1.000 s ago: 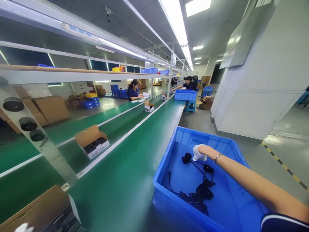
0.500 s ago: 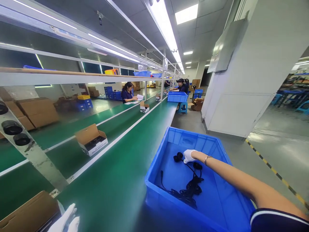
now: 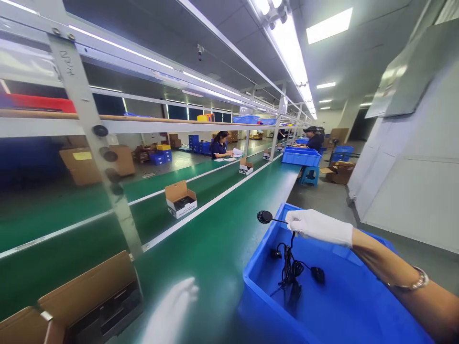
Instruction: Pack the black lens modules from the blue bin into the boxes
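My right hand [image 3: 304, 223], in a white glove, pinches a black cable [image 3: 292, 267] above the blue bin. A round black disc-shaped end [image 3: 264, 217] sticks out to the left of my fingers. The rest of the cable hangs in loops with several black end pieces, low over the bin floor. My left hand [image 3: 174, 306], gloved in white too, is blurred over the green work surface. Its fingers look stretched out, with nothing seen in them. Left of it stands an open cardboard box [image 3: 86, 291] with black parts inside.
The blue bin [image 3: 251, 282] sits at the right edge of the green surface [image 3: 211, 229]. More open boxes [image 3: 181, 199] stand along the line. A metal post [image 3: 107, 162] rises on the left. Farther off are another blue bin [image 3: 301, 156] and people at work [image 3: 220, 145].
My right hand has lifted the black cable from the bin floor, raising it toward the bin's far left rim. My left hand has moved right, away from the box. The view has turned left.
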`<state>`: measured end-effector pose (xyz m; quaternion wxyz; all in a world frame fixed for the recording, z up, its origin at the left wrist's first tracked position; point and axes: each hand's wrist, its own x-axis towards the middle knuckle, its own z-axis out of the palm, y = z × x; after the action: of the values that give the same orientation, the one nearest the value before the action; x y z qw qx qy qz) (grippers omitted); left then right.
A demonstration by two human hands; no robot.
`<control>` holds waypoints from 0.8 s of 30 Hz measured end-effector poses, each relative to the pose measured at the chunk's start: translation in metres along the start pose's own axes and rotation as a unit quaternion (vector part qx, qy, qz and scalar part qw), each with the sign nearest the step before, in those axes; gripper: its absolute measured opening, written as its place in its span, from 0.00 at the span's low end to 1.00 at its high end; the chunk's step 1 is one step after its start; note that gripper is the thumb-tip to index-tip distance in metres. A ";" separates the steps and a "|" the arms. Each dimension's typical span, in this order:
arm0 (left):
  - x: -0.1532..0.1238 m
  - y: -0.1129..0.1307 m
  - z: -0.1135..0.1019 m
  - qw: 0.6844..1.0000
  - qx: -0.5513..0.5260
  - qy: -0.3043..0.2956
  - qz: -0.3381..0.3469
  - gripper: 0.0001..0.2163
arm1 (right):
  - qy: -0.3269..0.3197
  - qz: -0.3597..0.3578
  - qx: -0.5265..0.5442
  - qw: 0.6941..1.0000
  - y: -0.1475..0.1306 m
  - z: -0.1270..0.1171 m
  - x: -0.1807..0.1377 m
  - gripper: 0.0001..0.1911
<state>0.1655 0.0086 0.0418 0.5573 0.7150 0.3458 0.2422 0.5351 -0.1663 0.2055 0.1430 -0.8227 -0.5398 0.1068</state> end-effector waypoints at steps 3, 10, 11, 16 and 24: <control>0.010 0.027 0.028 0.995 -0.089 -0.054 0.004 0.25 | 0.033 -0.032 -0.016 0.999 -0.046 -0.002 0.006 0.09; 0.033 0.068 0.087 0.991 0.051 -0.060 0.106 0.16 | 0.030 -0.025 0.155 0.987 -0.081 0.012 0.024 0.08; 0.037 0.073 0.096 0.986 0.084 -0.065 0.127 0.15 | 0.035 -0.024 0.194 0.980 -0.077 0.011 0.025 0.09; 0.053 0.102 0.129 0.978 0.096 -0.096 0.161 0.18 | 0.073 -0.038 0.306 0.949 -0.055 -0.003 0.014 0.14; 0.055 0.153 0.088 0.842 -0.477 -0.238 0.083 0.31 | 0.010 -0.112 0.265 0.958 -0.121 0.005 -0.009 0.10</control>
<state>0.2994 -0.0259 0.1646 0.8728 0.4222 -0.0166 0.2445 0.4258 -0.1284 0.2437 0.3724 -0.6908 -0.5792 0.2206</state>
